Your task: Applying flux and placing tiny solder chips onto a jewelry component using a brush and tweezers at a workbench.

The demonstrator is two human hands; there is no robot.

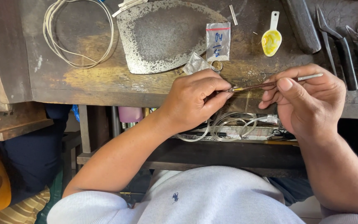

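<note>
Presently, right hand (309,101) pinches a thin brush (270,84); left hand (195,99) is closed on something small, hidden. Recommend steadying both against the bench (104,83), tip strokes light.

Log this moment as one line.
left hand: pinches something small, hidden | right hand: holds thin brush, tip at left fingertips | bench: yellow-stained spoon

The thin dark brush (270,84) in my right grip (307,99) lies nearly level just below the yellow-smeared white spoon (272,39), its yellowed tip meeting my left grip (195,99).
</note>
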